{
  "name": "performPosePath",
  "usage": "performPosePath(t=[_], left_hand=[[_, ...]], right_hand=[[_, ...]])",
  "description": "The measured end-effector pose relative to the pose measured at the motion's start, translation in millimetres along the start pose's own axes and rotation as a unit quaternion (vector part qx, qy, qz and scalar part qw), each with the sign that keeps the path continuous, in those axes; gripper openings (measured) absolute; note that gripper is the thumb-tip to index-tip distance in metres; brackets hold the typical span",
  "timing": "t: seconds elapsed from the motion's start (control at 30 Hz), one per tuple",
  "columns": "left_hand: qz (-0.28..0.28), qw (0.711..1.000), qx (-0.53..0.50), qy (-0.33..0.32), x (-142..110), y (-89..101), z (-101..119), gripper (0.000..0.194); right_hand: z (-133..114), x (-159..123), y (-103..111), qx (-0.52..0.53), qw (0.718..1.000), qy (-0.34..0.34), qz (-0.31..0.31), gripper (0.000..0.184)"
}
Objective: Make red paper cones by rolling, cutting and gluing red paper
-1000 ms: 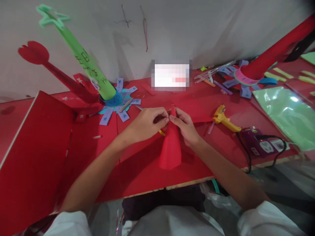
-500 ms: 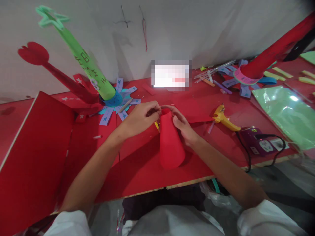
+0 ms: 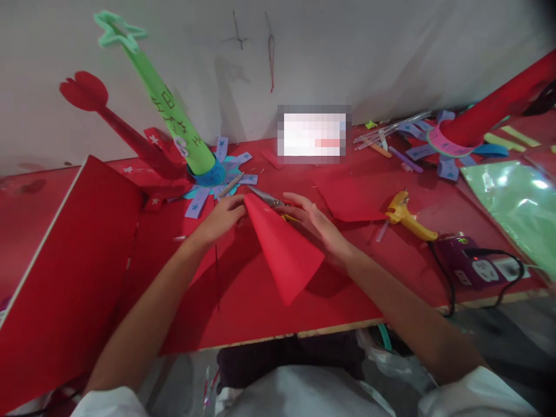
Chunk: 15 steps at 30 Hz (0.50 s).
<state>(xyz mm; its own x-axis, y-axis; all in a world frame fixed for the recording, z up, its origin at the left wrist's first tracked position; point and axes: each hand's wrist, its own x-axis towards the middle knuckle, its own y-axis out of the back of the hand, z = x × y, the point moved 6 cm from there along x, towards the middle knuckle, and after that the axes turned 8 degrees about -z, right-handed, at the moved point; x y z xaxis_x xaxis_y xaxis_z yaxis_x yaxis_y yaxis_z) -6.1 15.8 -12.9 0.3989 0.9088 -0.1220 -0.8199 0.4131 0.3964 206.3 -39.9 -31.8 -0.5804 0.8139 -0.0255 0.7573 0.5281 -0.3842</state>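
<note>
Two bare hands work over the red table (image 3: 243, 318) in the head view. The left hand (image 3: 226, 219) grips the narrow end of a red paper cone (image 3: 282, 249) between its fingers, the wide end slanting down toward the person and to the right. The right hand (image 3: 321, 226) is just beyond the cone, its fingers stretched out over the scissors (image 3: 266, 198); whether it grasps them or the cone, I cannot tell. The scissors, with a yellow handle, lie partly hidden behind the cone. A red sheet (image 3: 354, 200) is beyond the right hand, near a yellow glue gun (image 3: 406, 216), with a purple box (image 3: 467, 263) nearer the person. To the left, a green tube (image 3: 174, 119) leans up from a blue base (image 3: 208, 172), beside a red paper flower (image 3: 87, 91).
</note>
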Motion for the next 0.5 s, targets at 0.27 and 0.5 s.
performPosePath(t=[0.27,0.5], left_hand=[[0.035,0.999,-0.008,0.033,-14.1,1.8,-50.3,0.010],[0.095,0.993,0.057,-0.043,-22.1,-5.7,-46.1,0.007]], right_hand=[[2.2,-3.8,-5.0,-0.236,0.966,0.059,-0.089,0.058],[6.2,-5.8,-18.2,-0.388,0.910,0.085,-0.121,0.070]])
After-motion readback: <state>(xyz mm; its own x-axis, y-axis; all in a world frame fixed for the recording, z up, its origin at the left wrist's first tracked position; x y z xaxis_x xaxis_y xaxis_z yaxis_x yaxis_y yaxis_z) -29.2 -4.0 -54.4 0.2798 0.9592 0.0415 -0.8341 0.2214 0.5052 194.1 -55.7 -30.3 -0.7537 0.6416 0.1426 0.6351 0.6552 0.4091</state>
